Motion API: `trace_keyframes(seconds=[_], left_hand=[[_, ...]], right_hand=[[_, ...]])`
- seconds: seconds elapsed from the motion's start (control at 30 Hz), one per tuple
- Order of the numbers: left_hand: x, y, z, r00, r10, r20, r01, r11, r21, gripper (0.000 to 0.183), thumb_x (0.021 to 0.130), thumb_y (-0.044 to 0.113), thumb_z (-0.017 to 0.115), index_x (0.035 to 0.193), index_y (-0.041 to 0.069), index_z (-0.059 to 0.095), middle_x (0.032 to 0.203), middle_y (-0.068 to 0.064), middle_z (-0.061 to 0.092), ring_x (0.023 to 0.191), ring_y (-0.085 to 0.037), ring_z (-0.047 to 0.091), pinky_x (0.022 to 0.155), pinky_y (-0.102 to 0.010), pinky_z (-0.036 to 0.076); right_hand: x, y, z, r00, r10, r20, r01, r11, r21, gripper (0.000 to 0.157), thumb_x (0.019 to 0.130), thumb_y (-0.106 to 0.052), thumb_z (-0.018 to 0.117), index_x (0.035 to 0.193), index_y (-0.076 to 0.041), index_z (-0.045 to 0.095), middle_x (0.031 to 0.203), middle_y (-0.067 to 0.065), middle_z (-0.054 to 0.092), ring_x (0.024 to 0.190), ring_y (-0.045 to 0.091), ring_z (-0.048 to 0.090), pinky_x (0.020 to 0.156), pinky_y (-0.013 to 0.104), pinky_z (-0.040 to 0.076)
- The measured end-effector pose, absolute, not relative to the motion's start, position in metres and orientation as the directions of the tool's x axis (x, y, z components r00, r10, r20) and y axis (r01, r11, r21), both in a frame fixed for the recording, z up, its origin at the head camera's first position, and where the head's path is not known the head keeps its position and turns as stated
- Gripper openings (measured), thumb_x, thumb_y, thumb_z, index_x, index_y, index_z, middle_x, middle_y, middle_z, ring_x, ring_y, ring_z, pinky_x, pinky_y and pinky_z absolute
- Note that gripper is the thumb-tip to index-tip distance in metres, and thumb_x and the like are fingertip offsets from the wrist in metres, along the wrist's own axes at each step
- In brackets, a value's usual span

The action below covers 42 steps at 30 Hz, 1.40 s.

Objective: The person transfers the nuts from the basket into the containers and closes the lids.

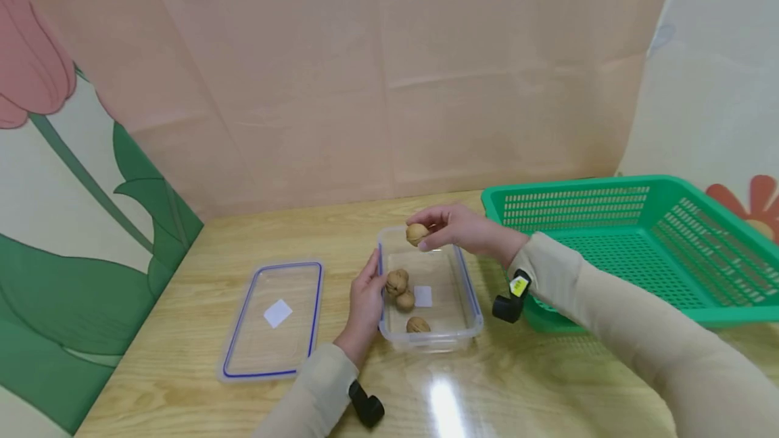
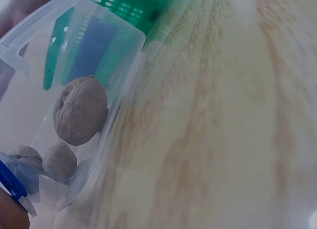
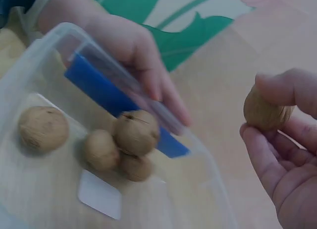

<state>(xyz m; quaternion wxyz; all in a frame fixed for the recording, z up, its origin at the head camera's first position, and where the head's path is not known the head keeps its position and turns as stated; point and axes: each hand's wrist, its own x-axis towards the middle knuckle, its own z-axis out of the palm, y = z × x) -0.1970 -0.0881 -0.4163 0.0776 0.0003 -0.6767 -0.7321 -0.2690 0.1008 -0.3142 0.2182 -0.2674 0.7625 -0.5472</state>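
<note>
In the head view, my right hand (image 1: 453, 228) pinches a walnut (image 1: 416, 234) between thumb and fingers above the far end of a clear plastic container (image 1: 447, 326). The right wrist view shows the same held walnut (image 3: 267, 110) beside the container wall. Several walnuts (image 3: 101, 149) lie inside, most of them bunched along the left wall, with one walnut (image 1: 418, 325) at the near end. My left hand (image 1: 365, 296) rests along the container's left side, its fingers extended against the outer wall. A blue side latch (image 3: 99, 85) shows near those fingers.
A clear lid with a blue seal (image 1: 272, 320) lies flat on the wooden table (image 1: 182, 343) at the left. The large green basket (image 1: 578, 188) stands to the right, close to my right forearm. Behind the table hangs a pinkish cloth backdrop (image 1: 304, 86).
</note>
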Motion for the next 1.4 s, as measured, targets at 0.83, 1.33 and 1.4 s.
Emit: trace_keyframes(seconds=[0.83,1.33,1.4], left_hand=[[-0.197,-0.089,-0.416,-0.989,-0.115,0.092,0.097,-0.033,0.995,0.052,0.090,-0.001,0.040,0.141,0.002,0.032,0.150,-0.016,0.024,0.139,-0.028,0.020,0.115,-0.041,0.016],[-0.197,-0.091,-0.417,-0.985,-0.106,0.137,0.139,-0.016,0.990,0.051,0.090,-0.004,0.039,0.140,-0.003,0.031,0.149,-0.019,0.025,0.138,-0.030,0.021,0.115,-0.042,0.016],[-0.197,-0.090,-0.417,-0.985,-0.106,0.140,0.142,-0.016,0.990,0.051,0.090,-0.004,0.039,0.140,-0.004,0.031,0.148,-0.019,0.025,0.138,-0.031,0.021,0.115,-0.042,0.016]], right_hand=[[-0.268,0.067,-0.345,-0.791,-0.576,-0.207,-0.212,0.574,-0.791,0.046,0.067,0.005,0.072,0.112,0.006,0.060,0.101,0.011,0.067,0.090,0.017,0.059,0.082,0.028,0.051],[-0.271,0.065,-0.349,-0.817,-0.525,-0.237,-0.174,0.617,-0.768,0.042,0.064,0.008,0.072,0.105,0.007,0.061,0.099,0.017,0.063,0.087,0.018,0.055,0.076,0.025,0.051],[-0.271,0.066,-0.347,-0.825,-0.523,-0.212,-0.176,0.595,-0.784,0.042,0.066,0.006,0.072,0.107,0.006,0.061,0.103,0.018,0.063,0.091,0.019,0.057,0.081,0.028,0.051]])
